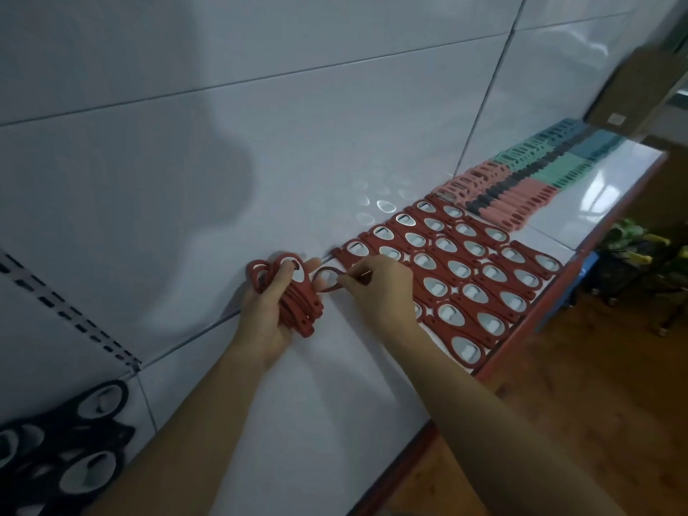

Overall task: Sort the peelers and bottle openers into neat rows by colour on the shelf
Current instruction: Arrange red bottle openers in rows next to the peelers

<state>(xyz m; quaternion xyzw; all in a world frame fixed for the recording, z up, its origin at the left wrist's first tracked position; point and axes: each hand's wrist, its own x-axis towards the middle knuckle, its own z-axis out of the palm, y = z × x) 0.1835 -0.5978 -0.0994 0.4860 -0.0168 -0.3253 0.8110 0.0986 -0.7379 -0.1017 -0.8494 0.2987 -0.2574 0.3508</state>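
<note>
White panelling (pixel 260 106) backs a long white shelf (pixel 335 385) with a red front lip, and wooden floor (pixel 595 422) shows beyond its edge. Take the block of laid red bottle openers (pixel 465 270) as the landmark: they lie in tidy files, each with its long axis slanting from the wall side out toward the shelf lip, metal ovals facing up. Past the block's far end sit pink peelers (pixel 517 202) and then teal peelers (pixel 551 154), with a cardboard box (pixel 633 91) above them. Well off the block's near end, a loose heap of black bottle openers (pixel 67 467) waits unsorted. Just off that near end, the left grip (pixel 266 310) is wrapped around a stack of red openers (pixel 298 310), fingers curled about the handles and the ringed heads fanning upward. The right grip (pixel 379 288) touches the block's near edge and pinches a single red opener (pixel 327 279) between thumb and fingertips. Its ringed head points away from the block toward the stack, and the rest of it is hidden under the hand, so its exact axis cannot be told. The task seems well along for red. The right grip is clearly the nearer one to the bare shelf beside the block's near file. The piece probably needs swinging round so its length matches the slant of its neighbours before it goes down alongside them.
</note>
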